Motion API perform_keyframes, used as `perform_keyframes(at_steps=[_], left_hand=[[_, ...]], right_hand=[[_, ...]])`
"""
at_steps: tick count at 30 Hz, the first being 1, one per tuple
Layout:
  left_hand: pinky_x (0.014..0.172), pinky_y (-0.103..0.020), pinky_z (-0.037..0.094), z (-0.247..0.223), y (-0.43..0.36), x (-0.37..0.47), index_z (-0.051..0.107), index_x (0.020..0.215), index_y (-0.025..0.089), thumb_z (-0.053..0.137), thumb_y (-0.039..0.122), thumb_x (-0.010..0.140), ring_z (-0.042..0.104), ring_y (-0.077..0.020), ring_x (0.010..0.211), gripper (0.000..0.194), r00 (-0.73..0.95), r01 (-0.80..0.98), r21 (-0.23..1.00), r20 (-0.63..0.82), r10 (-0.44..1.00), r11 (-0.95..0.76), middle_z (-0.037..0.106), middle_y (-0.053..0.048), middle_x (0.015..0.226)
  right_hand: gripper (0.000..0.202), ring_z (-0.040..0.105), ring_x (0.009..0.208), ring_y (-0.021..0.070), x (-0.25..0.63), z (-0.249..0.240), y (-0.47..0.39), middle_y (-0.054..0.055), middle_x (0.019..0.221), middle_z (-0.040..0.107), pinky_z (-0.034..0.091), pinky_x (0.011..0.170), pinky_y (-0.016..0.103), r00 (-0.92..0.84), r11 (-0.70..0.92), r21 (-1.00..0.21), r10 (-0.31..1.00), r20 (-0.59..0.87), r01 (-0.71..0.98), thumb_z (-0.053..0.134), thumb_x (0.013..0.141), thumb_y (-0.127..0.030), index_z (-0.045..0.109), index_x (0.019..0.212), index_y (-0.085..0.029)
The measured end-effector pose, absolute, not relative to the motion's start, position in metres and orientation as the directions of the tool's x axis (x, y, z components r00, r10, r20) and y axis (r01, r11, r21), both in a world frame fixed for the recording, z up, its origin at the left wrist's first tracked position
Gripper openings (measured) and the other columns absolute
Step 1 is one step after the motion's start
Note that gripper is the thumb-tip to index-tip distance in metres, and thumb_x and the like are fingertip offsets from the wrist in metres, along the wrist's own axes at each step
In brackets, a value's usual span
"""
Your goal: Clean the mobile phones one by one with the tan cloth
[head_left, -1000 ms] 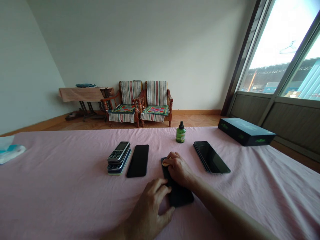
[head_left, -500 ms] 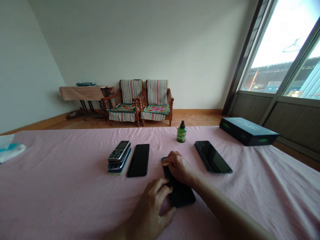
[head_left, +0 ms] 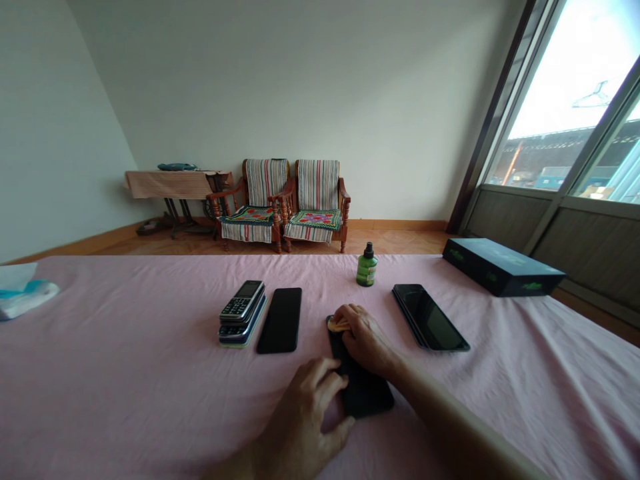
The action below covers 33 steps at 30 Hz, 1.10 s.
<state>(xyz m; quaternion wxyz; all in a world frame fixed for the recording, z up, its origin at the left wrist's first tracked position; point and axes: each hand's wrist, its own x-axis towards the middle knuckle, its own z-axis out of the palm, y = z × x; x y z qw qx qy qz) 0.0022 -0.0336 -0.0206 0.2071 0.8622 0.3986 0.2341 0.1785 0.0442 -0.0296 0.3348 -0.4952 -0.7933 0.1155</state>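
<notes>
A black smartphone (head_left: 367,393) lies flat on the pink cloth, slanted in front of me. My left hand (head_left: 310,407) holds its left side, fingertips and thumb against the edge, fingers curved. At the phone's far end my right hand (head_left: 367,340) pinches a small, folded yellowish cloth (head_left: 339,325) and presses it on the surface. My right hand and forearm hide part of the phone. Left of it lies another black smartphone (head_left: 281,320), beside a stack of keypad phones (head_left: 243,310). To the right rests a stack of dark smartphones (head_left: 433,319).
A green bottle (head_left: 367,270) with a black cap stands beyond my hands. At the far right sits a black box (head_left: 503,267). A tissue pack (head_left: 27,299) lies at the left edge. Past the pink-covered surface (head_left: 150,373) are two wooden armchairs (head_left: 317,193).
The view has turned slightly left. More of the yellowish cloth shows under my right fingers. My left hand keeps its place at the phone's edge.
</notes>
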Motion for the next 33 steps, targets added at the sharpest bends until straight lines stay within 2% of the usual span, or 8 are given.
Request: perform_keyframes(at_steps=[13, 18, 25, 33], left_hand=[[0.102, -0.042, 0.044, -0.016, -0.035, 0.004, 0.065, 0.111, 0.016, 0.070, 0.011, 0.071, 0.053, -0.0277, 0.116, 0.040, 0.561, 0.606, 0.550, 0.216, 0.799, -0.575, 0.056, -0.012, 0.123], [0.104, -0.044, 0.042, -0.017, -0.035, 0.004, 0.063, 0.114, 0.016, 0.069, 0.013, 0.072, 0.051, -0.0282, 0.119, 0.042, 0.576, 0.605, 0.538, 0.214, 0.789, -0.587, 0.055, -0.012, 0.126], [0.105, -0.044, 0.042, -0.018, -0.034, 0.003, 0.064, 0.113, 0.016, 0.070, 0.013, 0.071, 0.051, -0.0283, 0.119, 0.042, 0.576, 0.595, 0.542, 0.229, 0.785, -0.594, 0.056, -0.013, 0.126], [0.103, -0.044, 0.043, -0.018, -0.035, 0.003, 0.065, 0.110, 0.018, 0.070, 0.012, 0.071, 0.052, -0.0278, 0.117, 0.040, 0.564, 0.576, 0.562, 0.253, 0.786, -0.594, 0.056, -0.011, 0.124]], right_hand=[[0.036, 0.052, 0.088, 0.0173, 0.175, -0.023, 0.044, 0.005, 0.090, 0.061, 0.040, 0.079, 0.026, -0.317, 0.479, -0.465, 0.866, 0.386, 0.745, 0.045, 0.072, 0.004, 0.069, 0.087, -0.018], [0.030, 0.052, 0.083, 0.0173, 0.174, -0.028, 0.047, 0.005, 0.084, 0.060, 0.039, 0.077, 0.027, -0.244, 0.423, -0.461, 0.884, 0.400, 0.780, 0.045, 0.076, 0.002, 0.068, 0.079, -0.018], [0.030, 0.049, 0.084, 0.0193, 0.172, -0.036, 0.051, 0.007, 0.084, 0.058, 0.038, 0.076, 0.028, -0.130, 0.335, -0.446, 0.894, 0.429, 0.830, 0.042, 0.080, 0.002, 0.066, 0.082, -0.015], [0.040, 0.049, 0.086, 0.0186, 0.173, -0.030, 0.050, 0.007, 0.090, 0.056, 0.039, 0.073, 0.027, -0.268, 0.422, -0.388, 0.880, 0.391, 0.819, 0.042, 0.081, 0.003, 0.071, 0.092, -0.021]])
